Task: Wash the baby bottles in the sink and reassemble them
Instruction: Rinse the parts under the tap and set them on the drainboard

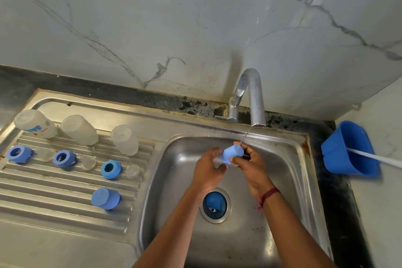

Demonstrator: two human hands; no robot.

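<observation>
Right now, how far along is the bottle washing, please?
Seemingly done: three bottles, rings, teats and one cap on the drainboard. In hand: left hand and right hand hold a blue cap under the tap. Left: the cap in the drain, then reassembly.

1. Light blue: the cap at the tap and the left cap.
2. Blue: three rings and the right tub.
3. Cloudy white bottles; the far-left one bears blue and red print.
4. White wall, grey veins.
5. Black speckled counter.
6. Dark red wristband.
</observation>
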